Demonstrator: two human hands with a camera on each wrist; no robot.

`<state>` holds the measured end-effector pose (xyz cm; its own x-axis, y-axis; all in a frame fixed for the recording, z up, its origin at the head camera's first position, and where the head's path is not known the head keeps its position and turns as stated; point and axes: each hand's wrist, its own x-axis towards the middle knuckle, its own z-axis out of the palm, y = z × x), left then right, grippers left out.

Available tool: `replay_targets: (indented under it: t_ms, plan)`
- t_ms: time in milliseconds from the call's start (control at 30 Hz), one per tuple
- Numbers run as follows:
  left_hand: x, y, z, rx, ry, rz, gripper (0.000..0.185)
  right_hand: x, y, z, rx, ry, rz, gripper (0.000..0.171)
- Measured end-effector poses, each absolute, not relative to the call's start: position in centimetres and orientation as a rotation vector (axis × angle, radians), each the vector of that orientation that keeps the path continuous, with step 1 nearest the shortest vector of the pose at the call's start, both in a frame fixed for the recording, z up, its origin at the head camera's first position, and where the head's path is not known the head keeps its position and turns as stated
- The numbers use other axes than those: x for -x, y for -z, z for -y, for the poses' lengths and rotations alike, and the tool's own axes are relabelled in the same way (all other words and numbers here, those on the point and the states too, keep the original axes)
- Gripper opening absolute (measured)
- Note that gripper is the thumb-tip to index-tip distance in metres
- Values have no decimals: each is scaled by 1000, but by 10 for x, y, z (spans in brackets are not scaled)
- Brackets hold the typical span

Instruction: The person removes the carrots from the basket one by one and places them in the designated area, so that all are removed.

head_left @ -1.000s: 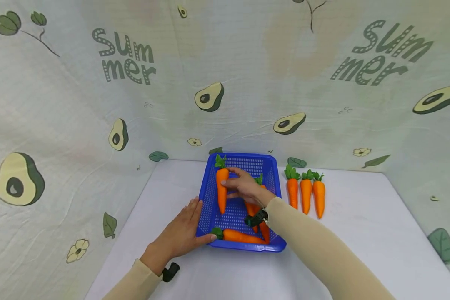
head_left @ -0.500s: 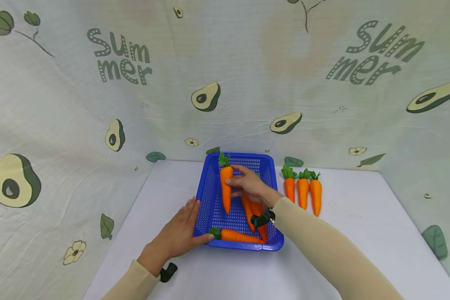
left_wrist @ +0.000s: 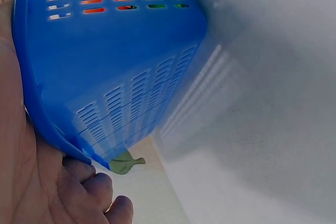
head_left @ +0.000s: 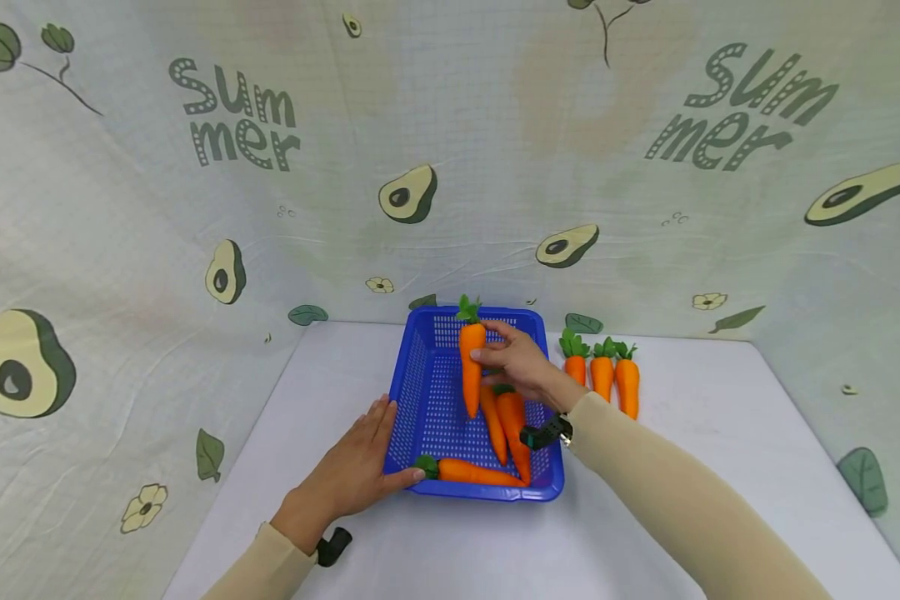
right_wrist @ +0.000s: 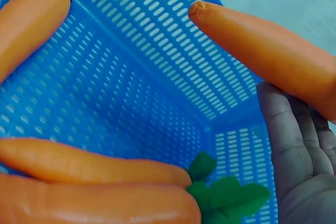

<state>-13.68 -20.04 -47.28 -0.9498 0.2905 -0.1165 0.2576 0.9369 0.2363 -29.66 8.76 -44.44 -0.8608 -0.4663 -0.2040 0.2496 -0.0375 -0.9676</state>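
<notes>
My right hand (head_left: 521, 362) pinches an orange carrot (head_left: 472, 367) with green leaves, holding it leaf end away over the middle of the blue basket (head_left: 487, 493). In the right wrist view the carrot's tip (right_wrist: 210, 17) points free of the fingers. My left hand (head_left: 352, 462) rests against the basket's front left corner, its fingers straight along the left side and the thumb on the front rim. Inside the basket, one carrot (head_left: 480, 472) lies across the front. Two more carrots, a slimmer one (head_left: 495, 423) and a thicker one (head_left: 515, 433), lie side by side at the right.
Right of the basket, a row of three carrots (head_left: 602, 375) lies on the white table (head_left: 705, 433), partly hidden by my right forearm. A printed cloth (head_left: 465, 167) with avocados and lettering hangs behind the table and at its sides.
My right hand has carried the carrot rightward, from the basket's left side to its middle, and a little farther back. The left hand stays at the corner. The head view has shifted slightly.
</notes>
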Motion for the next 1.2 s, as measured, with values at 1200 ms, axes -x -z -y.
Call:
replay_targets:
  t_ms: [1200]
  plan:
    - [137, 474, 199, -423, -332, -2953, 118, 302, 425, -205, 209, 1942, -1974, 73]
